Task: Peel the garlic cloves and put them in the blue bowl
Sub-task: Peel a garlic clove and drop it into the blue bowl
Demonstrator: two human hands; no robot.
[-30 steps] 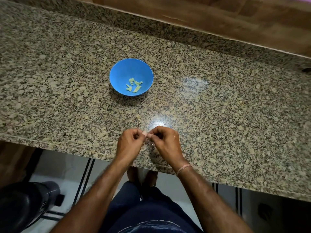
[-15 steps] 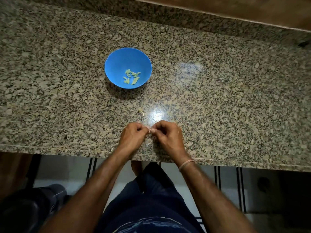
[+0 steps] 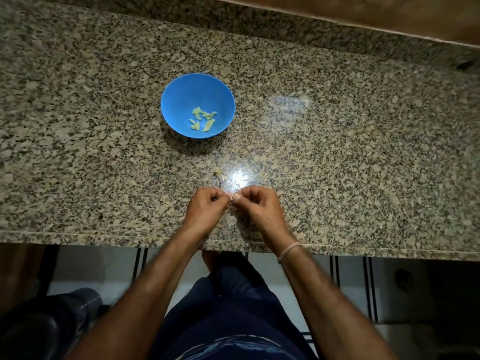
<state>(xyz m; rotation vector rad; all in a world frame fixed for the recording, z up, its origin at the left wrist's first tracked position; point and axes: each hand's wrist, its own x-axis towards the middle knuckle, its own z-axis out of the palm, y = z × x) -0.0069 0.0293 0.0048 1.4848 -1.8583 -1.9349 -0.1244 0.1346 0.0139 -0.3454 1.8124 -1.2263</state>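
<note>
A blue bowl [image 3: 181, 94] stands on the granite counter, holding several peeled pale garlic cloves [image 3: 204, 119]. Nearer the front edge, my left hand [image 3: 207, 211] and my right hand [image 3: 259, 209] meet fingertip to fingertip, both with curled fingers. Together they pinch a small garlic clove [image 3: 232, 196], which is mostly hidden by the fingers. Thin pale garlic skin [image 3: 231, 220] lies on the counter just below the hands.
A small garlic stem scrap [image 3: 219, 175] lies just beyond my hands. The granite counter [image 3: 363, 152] has a raised back ledge and a front edge close to my wrists. A dark round object [image 3: 39, 328] sits on the floor at lower left.
My view tilted down over the first half second, so the bowl and hands sit a little higher in frame. Both hands stay together pinching the clove, with small finger movements.
</note>
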